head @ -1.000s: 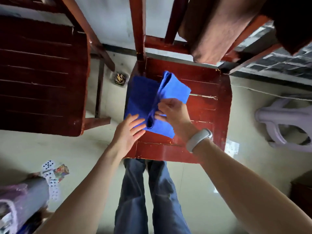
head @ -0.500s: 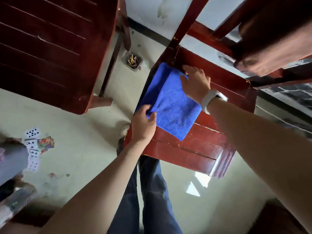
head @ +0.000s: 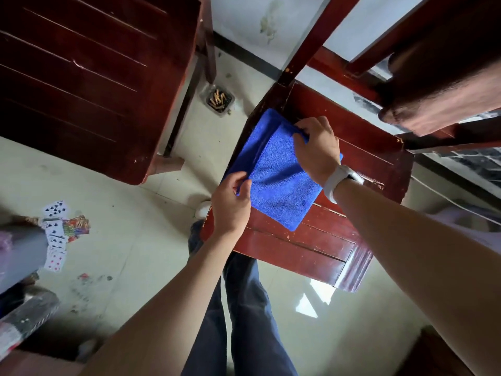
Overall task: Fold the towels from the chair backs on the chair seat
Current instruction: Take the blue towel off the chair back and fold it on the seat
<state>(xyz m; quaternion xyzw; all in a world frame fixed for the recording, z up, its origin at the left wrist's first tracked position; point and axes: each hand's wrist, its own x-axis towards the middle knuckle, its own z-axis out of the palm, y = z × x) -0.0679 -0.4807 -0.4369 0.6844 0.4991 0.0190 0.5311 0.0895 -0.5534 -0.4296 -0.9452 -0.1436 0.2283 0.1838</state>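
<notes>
A blue towel lies folded on the red wooden chair seat, near the seat's left edge. My left hand pinches the towel's near left corner. My right hand, with a white wristband, grips the far corner of the upper layer. A narrow strip of the lower layer shows along the left side. A brown towel hangs over the chair back at the upper right.
A second dark red chair stands to the left. On the floor between the chairs sits an ashtray with cigarette butts. Playing cards lie scattered on the floor at the left. My legs in jeans stand before the seat.
The towel's right half was laid over the left, making it a flat rectangle. Both hands then closed on the corners along its left fold, the right hand coming back onto the far corner.
</notes>
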